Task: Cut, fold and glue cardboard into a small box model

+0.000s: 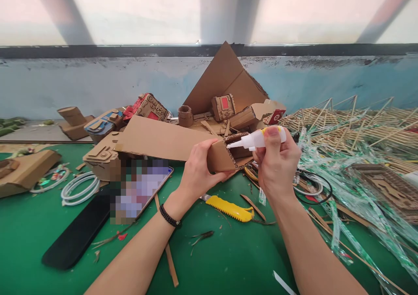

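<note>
My left hand (pixel 200 164) grips a long cardboard box piece (pixel 170 136) near its open right end, fingers over the top and thumb beneath. The piece stretches away to the left as a flat brown strip. In my right hand (pixel 277 160) is a white glue bottle (pixel 257 139), tilted so that its thin nozzle points left at the cut edge of the box opening. Whether glue is flowing I cannot tell. Below the box a yellow utility knife (pixel 230 208) lies on the green table (pixel 228 260).
A phone (pixel 156 190) with a black case (pixel 78 229) lies left, beside white coiled tubing (pixel 80 188). Cardboard models (pixel 148 110) and a big cardboard sheet (pixel 225 77) stand against the wall. Thin wooden sticks (pixel 352 116) and clear green-printed wrappers (pixel 355 199) crowd the right.
</note>
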A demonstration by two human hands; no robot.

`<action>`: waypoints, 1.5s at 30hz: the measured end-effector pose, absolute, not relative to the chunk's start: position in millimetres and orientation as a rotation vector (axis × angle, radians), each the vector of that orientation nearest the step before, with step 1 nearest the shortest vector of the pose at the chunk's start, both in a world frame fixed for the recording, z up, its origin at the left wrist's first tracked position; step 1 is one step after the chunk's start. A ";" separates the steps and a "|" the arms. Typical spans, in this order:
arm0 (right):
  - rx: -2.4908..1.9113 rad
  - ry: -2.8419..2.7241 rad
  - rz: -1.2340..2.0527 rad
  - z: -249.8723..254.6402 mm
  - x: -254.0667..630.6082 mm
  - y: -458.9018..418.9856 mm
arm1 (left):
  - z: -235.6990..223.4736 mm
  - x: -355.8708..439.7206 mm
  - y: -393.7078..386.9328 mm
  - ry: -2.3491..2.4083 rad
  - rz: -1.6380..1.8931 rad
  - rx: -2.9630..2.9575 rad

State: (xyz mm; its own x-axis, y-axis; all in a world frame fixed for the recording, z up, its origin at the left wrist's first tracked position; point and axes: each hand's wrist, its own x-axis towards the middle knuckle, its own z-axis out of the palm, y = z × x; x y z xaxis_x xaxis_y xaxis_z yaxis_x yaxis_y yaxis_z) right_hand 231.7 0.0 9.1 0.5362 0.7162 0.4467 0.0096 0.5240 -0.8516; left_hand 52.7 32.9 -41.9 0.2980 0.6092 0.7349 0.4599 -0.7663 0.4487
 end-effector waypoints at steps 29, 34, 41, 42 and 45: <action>-0.809 -0.858 0.505 10.9 228.3 -1.1 | -40.4 49.0 34.7 0.964 1.462 2.429; -0.814 -0.838 0.528 10.7 227.7 -1.0 | -40.9 48.4 34.8 0.983 1.467 2.428; -0.806 -0.831 0.579 10.9 230.2 1.4 | -39.8 46.4 37.0 1.007 1.514 2.406; -0.803 -0.839 0.581 10.9 230.3 1.6 | -39.7 45.9 37.8 1.018 1.529 2.397; -0.808 -0.864 0.582 10.5 230.4 2.0 | -39.9 44.6 40.0 1.041 1.552 2.376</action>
